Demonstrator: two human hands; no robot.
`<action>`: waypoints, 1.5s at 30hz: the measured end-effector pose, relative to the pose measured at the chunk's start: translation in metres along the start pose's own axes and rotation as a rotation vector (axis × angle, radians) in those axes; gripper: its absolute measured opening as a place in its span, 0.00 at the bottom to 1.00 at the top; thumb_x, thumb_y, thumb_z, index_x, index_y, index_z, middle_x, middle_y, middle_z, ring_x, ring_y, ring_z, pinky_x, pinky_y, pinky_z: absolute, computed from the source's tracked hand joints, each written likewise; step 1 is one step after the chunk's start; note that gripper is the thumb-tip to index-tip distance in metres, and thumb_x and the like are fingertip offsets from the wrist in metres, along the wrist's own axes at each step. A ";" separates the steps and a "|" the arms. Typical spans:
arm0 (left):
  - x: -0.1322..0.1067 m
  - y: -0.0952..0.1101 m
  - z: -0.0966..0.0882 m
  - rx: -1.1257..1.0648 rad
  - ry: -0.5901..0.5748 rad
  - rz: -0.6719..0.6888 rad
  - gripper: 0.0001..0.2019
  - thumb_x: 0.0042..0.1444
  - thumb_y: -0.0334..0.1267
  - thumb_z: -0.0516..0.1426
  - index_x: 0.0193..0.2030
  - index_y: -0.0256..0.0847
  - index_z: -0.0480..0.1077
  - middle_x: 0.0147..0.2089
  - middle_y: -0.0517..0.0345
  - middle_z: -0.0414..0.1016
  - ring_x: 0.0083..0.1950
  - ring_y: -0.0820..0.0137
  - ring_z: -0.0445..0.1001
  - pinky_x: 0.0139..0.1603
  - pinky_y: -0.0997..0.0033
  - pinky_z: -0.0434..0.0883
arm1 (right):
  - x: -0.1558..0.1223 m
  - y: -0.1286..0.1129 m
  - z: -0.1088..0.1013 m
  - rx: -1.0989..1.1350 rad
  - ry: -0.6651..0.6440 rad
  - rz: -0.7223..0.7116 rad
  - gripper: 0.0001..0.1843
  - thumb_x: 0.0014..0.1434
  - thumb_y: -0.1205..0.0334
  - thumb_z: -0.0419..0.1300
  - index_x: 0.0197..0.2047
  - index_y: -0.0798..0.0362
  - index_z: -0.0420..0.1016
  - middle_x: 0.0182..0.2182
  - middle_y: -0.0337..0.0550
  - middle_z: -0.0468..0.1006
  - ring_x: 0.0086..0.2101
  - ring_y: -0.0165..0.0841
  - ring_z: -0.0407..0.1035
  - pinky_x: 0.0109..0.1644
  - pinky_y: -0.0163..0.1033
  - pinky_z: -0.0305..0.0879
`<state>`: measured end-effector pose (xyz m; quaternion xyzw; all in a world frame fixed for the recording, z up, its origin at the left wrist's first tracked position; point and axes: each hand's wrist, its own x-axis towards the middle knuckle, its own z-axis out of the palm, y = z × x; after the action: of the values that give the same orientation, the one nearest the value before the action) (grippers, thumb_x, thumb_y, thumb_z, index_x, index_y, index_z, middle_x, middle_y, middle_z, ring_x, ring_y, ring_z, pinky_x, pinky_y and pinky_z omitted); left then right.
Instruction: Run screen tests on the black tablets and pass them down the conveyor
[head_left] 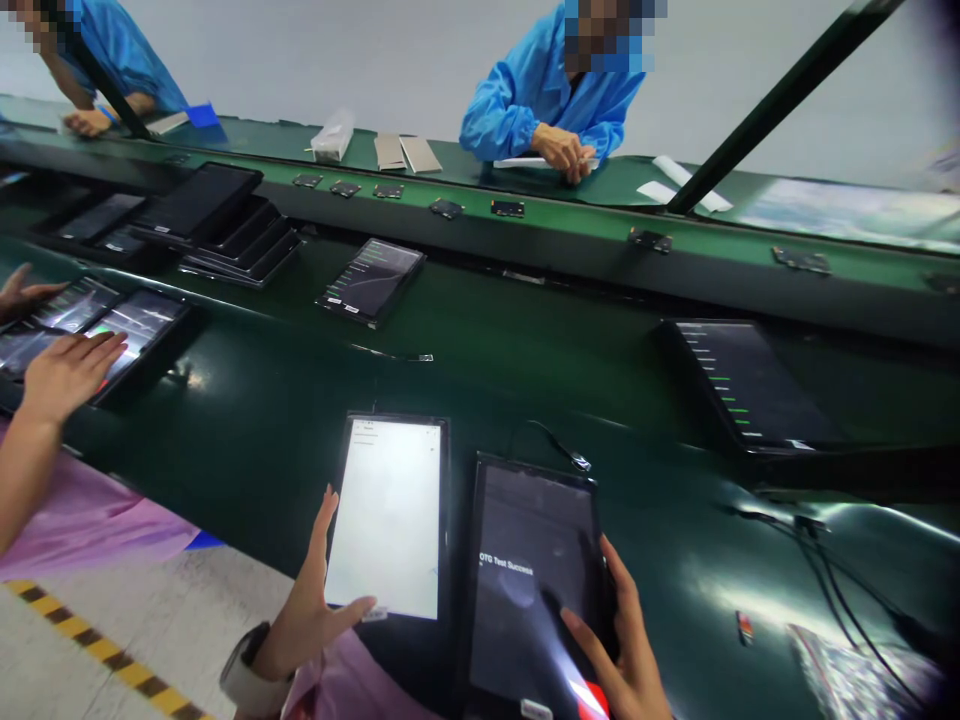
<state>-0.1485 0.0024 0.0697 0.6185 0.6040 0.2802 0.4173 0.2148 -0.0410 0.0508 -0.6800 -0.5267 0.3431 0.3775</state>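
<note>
My left hand (307,600) grips the lower left corner of a tablet with a lit white screen (386,520); its fingers run along the left edge and the thumb lies at the bottom edge. Beside it is a tablet with a dark screen (517,520) reading "OTG Test Success". My right hand (626,640) holds that one by its right edge, thumb over the lower screen, near a red patch at the bottom corner. A short black cable (559,445) lies just behind the dark-screen tablet. A watch is on my left wrist.
More tablets lie on the green table: one behind (373,280), one at right (750,385), and a stack (240,240) at left. A co-worker's hand (71,375) touches tablets at left. Black cables (825,560) and a plastic bag (862,665) lie right. Small circuit boards (508,209) line the ledge.
</note>
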 end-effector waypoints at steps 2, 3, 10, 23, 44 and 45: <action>0.000 0.001 0.000 -0.008 -0.001 -0.013 0.48 0.60 0.54 0.60 0.75 0.58 0.29 0.78 0.45 0.28 0.77 0.43 0.33 0.71 0.27 0.46 | 0.000 0.001 0.000 0.003 0.005 0.017 0.38 0.66 0.49 0.57 0.73 0.31 0.43 0.72 0.40 0.49 0.70 0.54 0.45 0.69 0.73 0.43; 0.000 0.001 0.000 -0.012 -0.002 -0.017 0.48 0.60 0.54 0.60 0.75 0.59 0.29 0.78 0.46 0.27 0.77 0.43 0.33 0.70 0.27 0.46 | 0.000 0.002 0.001 0.004 0.004 0.026 0.38 0.65 0.49 0.57 0.73 0.31 0.44 0.72 0.40 0.49 0.70 0.55 0.44 0.69 0.73 0.43; -0.002 -0.007 0.002 -0.070 0.049 -0.039 0.49 0.59 0.54 0.62 0.76 0.56 0.33 0.79 0.49 0.29 0.77 0.45 0.34 0.72 0.31 0.49 | 0.001 0.010 0.000 -0.044 -0.049 -0.059 0.46 0.63 0.47 0.60 0.75 0.38 0.39 0.74 0.44 0.42 0.71 0.55 0.39 0.71 0.69 0.43; 0.009 0.033 0.017 0.459 0.330 0.255 0.23 0.68 0.41 0.53 0.68 0.58 0.58 0.70 0.56 0.61 0.73 0.52 0.52 0.69 0.42 0.59 | 0.003 0.007 -0.005 -0.088 -0.167 -0.147 0.49 0.62 0.32 0.53 0.75 0.34 0.31 0.75 0.46 0.32 0.71 0.59 0.30 0.65 0.79 0.41; 0.023 0.050 0.043 0.760 0.222 0.421 0.22 0.70 0.40 0.51 0.68 0.60 0.63 0.74 0.70 0.53 0.77 0.54 0.37 0.74 0.48 0.52 | 0.161 -0.058 -0.017 -0.133 -0.201 -0.015 0.32 0.60 0.31 0.50 0.44 0.49 0.79 0.42 0.51 0.82 0.45 0.49 0.76 0.55 0.56 0.68; 0.024 0.053 0.042 0.773 0.229 0.423 0.22 0.69 0.39 0.51 0.69 0.59 0.63 0.74 0.69 0.53 0.77 0.53 0.36 0.75 0.46 0.50 | 0.174 -0.057 -0.014 -0.141 -0.243 0.023 0.33 0.58 0.29 0.51 0.40 0.49 0.80 0.38 0.52 0.82 0.41 0.50 0.76 0.53 0.57 0.68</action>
<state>-0.0822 0.0224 0.0906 0.8036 0.5669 0.1799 0.0198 0.2371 0.1357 0.0956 -0.6641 -0.5836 0.3894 0.2584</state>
